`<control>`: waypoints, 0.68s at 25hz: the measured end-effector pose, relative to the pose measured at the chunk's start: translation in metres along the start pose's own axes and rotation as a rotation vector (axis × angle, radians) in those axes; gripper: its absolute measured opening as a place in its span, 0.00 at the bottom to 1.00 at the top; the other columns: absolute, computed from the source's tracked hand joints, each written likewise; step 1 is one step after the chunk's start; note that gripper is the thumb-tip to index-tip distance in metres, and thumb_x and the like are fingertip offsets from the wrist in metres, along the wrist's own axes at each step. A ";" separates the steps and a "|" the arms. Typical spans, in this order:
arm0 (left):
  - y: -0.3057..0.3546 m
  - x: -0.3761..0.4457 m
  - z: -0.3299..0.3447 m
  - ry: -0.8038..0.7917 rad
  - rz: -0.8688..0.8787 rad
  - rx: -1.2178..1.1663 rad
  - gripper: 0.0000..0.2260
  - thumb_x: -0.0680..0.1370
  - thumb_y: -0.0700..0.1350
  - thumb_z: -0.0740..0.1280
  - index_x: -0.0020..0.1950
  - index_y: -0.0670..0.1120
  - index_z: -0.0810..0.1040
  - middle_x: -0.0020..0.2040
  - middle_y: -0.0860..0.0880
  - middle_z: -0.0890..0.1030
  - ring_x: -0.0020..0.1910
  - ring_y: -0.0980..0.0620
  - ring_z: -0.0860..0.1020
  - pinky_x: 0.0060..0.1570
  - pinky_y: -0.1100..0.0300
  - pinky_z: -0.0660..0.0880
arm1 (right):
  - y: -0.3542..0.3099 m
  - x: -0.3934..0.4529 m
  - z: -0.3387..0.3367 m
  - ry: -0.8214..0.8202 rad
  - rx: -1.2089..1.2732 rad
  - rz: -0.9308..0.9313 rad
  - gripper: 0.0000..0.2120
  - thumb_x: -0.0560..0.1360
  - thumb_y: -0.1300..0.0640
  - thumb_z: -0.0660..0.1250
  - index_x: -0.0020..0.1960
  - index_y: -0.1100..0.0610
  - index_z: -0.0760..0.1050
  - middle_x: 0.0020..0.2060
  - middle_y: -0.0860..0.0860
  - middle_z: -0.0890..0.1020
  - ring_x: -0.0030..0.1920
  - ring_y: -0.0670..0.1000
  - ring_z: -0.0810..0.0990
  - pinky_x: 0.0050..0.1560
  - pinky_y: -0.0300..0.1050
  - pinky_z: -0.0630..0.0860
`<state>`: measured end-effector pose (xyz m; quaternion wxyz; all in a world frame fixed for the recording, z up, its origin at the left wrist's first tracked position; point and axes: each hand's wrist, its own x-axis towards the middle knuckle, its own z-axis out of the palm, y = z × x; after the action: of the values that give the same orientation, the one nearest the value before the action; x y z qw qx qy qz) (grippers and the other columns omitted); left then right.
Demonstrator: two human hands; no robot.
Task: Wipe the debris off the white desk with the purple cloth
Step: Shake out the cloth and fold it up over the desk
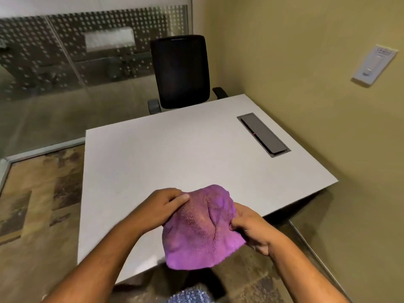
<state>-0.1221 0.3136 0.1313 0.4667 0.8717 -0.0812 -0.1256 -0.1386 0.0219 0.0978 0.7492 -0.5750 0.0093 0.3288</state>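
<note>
Here the purple cloth (202, 228) was bunched into a loose dome and held up between both hands above the near edge of the white desk (175, 149), its lower hem hanging past that edge toward the floor. The left hand (161, 207) gripped the cloth's upper left side, thumb pressed on top of the fabric and fingers curled under it. The right hand (251, 229) pinched a fold at the cloth's right side, fingers closed tight on the material. Whether the cloth touched the desk could not be told. No debris could be made out on the desk surface, which was blurred at this size. A dark rectangular cable hatch (263, 134) sat recessed in the desk near its right edge, well apart from the cloth. At the far side stood a black office chair (180, 71), pushed close to the desk. A white wall switch (375, 64) hung on the yellowish wall to the right, and a dotted glass partition (65, 53) closed off the left.
</note>
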 end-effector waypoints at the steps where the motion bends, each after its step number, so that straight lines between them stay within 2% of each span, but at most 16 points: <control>1: 0.009 0.008 0.000 -0.012 -0.033 -0.063 0.22 0.76 0.71 0.66 0.42 0.52 0.81 0.36 0.57 0.80 0.37 0.60 0.76 0.39 0.59 0.73 | -0.005 -0.005 -0.015 -0.030 0.081 -0.001 0.26 0.66 0.74 0.60 0.61 0.64 0.81 0.55 0.62 0.81 0.56 0.59 0.80 0.62 0.56 0.75; 2: 0.019 0.014 0.005 -0.011 -0.088 -0.244 0.24 0.74 0.71 0.69 0.43 0.50 0.82 0.39 0.56 0.81 0.39 0.57 0.78 0.40 0.58 0.74 | -0.009 -0.010 -0.027 -0.079 0.177 -0.009 0.27 0.66 0.75 0.60 0.61 0.62 0.82 0.54 0.61 0.82 0.55 0.59 0.82 0.62 0.55 0.77; 3: 0.022 0.020 0.015 0.013 -0.167 -0.543 0.25 0.73 0.72 0.71 0.48 0.49 0.83 0.44 0.51 0.84 0.43 0.53 0.80 0.45 0.55 0.76 | -0.013 -0.013 -0.036 -0.129 0.280 -0.021 0.29 0.65 0.76 0.59 0.62 0.62 0.82 0.53 0.62 0.83 0.55 0.59 0.83 0.62 0.55 0.78; 5: 0.020 0.023 0.048 0.076 -0.372 -1.131 0.39 0.75 0.74 0.65 0.65 0.40 0.81 0.63 0.39 0.85 0.59 0.42 0.83 0.63 0.44 0.77 | -0.022 -0.015 -0.044 -0.196 0.470 -0.059 0.31 0.64 0.76 0.58 0.64 0.63 0.81 0.52 0.63 0.84 0.52 0.60 0.84 0.59 0.55 0.80; 7: 0.018 0.015 0.101 0.094 -0.525 -1.356 0.51 0.74 0.79 0.57 0.78 0.37 0.72 0.75 0.33 0.76 0.70 0.38 0.78 0.78 0.41 0.66 | -0.034 -0.014 -0.049 -0.260 0.606 -0.100 0.31 0.64 0.76 0.57 0.64 0.64 0.82 0.51 0.64 0.84 0.50 0.59 0.85 0.56 0.54 0.83; 8: 0.020 0.011 0.127 0.068 -0.593 -1.419 0.55 0.71 0.82 0.57 0.80 0.37 0.70 0.78 0.33 0.73 0.73 0.38 0.76 0.81 0.42 0.62 | -0.041 -0.012 -0.049 -0.288 0.649 -0.111 0.31 0.64 0.76 0.57 0.64 0.65 0.82 0.51 0.64 0.84 0.50 0.60 0.85 0.56 0.54 0.83; 10: 0.025 0.013 0.168 -0.046 -0.607 -1.596 0.56 0.69 0.81 0.65 0.80 0.37 0.70 0.81 0.33 0.68 0.75 0.37 0.74 0.80 0.40 0.63 | -0.053 -0.003 -0.047 -0.328 0.703 -0.126 0.31 0.65 0.74 0.58 0.66 0.66 0.80 0.53 0.65 0.83 0.52 0.61 0.84 0.57 0.56 0.82; 12: 0.044 0.033 0.184 -0.021 -0.512 -1.675 0.47 0.69 0.71 0.75 0.75 0.38 0.77 0.77 0.33 0.74 0.71 0.35 0.77 0.75 0.38 0.69 | -0.066 0.007 -0.045 -0.373 0.719 -0.158 0.31 0.65 0.73 0.60 0.67 0.67 0.79 0.54 0.65 0.83 0.54 0.62 0.84 0.60 0.57 0.82; 14: 0.054 0.064 0.177 0.119 -0.411 -1.744 0.34 0.63 0.60 0.83 0.63 0.44 0.85 0.63 0.41 0.83 0.60 0.40 0.82 0.70 0.44 0.73 | -0.080 0.019 -0.051 -0.323 0.699 -0.168 0.29 0.65 0.73 0.59 0.65 0.67 0.79 0.53 0.64 0.83 0.53 0.61 0.84 0.59 0.55 0.82; 15: 0.051 0.077 0.167 0.195 -0.353 -1.774 0.32 0.58 0.59 0.85 0.58 0.49 0.84 0.55 0.46 0.83 0.54 0.44 0.82 0.64 0.48 0.75 | -0.087 0.026 -0.058 -0.256 0.670 -0.156 0.29 0.65 0.73 0.58 0.63 0.67 0.80 0.53 0.63 0.82 0.52 0.60 0.83 0.57 0.53 0.82; 17: 0.047 0.094 0.136 0.253 -0.311 -1.700 0.34 0.54 0.69 0.83 0.54 0.52 0.86 0.50 0.46 0.86 0.49 0.44 0.85 0.55 0.48 0.81 | -0.096 0.037 -0.081 -0.090 0.620 -0.093 0.27 0.63 0.73 0.58 0.59 0.65 0.83 0.51 0.61 0.78 0.48 0.58 0.79 0.51 0.52 0.79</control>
<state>-0.0730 0.1560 0.0844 0.9419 0.2366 0.2123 -0.1082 -0.0314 -0.0425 0.1376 0.9027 -0.3039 0.0495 0.3006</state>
